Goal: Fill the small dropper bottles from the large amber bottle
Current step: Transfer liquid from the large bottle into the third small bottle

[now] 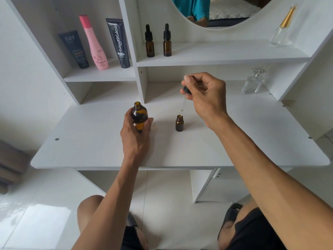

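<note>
The left hand [136, 136] grips the large amber bottle [139, 116], uncapped and upright on the white desk [90, 141]. To its right the small open dropper bottle [179, 123] stands alone on the desk. Above it the right hand [205, 94] pinches a dropper [184, 98] by its black bulb, the glass tip just over that bottle's mouth. On the shelf behind, two capped dropper bottles [158, 41] stand side by side.

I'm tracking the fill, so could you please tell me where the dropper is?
Right of centre in the head view, held by the right hand, the dropper has its tip just above the open small bottle.
</note>
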A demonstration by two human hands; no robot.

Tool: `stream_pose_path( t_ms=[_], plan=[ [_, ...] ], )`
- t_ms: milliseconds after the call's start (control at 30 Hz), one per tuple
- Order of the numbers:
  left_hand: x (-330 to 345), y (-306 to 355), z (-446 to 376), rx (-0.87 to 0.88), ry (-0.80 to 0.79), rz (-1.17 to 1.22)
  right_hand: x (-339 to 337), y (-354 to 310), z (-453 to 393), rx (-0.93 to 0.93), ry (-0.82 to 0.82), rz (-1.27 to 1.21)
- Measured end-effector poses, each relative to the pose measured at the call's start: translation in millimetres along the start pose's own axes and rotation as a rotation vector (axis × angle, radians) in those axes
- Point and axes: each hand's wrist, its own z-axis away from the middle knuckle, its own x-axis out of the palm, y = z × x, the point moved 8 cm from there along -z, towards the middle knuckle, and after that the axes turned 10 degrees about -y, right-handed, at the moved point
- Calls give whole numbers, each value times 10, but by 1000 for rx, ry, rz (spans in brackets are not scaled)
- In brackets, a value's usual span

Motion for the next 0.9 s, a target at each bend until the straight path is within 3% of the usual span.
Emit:
stream_pose_path(
  t_ms=[900],
  plan=[
    [9,-8,10,-24,-11,22,76,50,-6,3,-56,44]
  ],
)
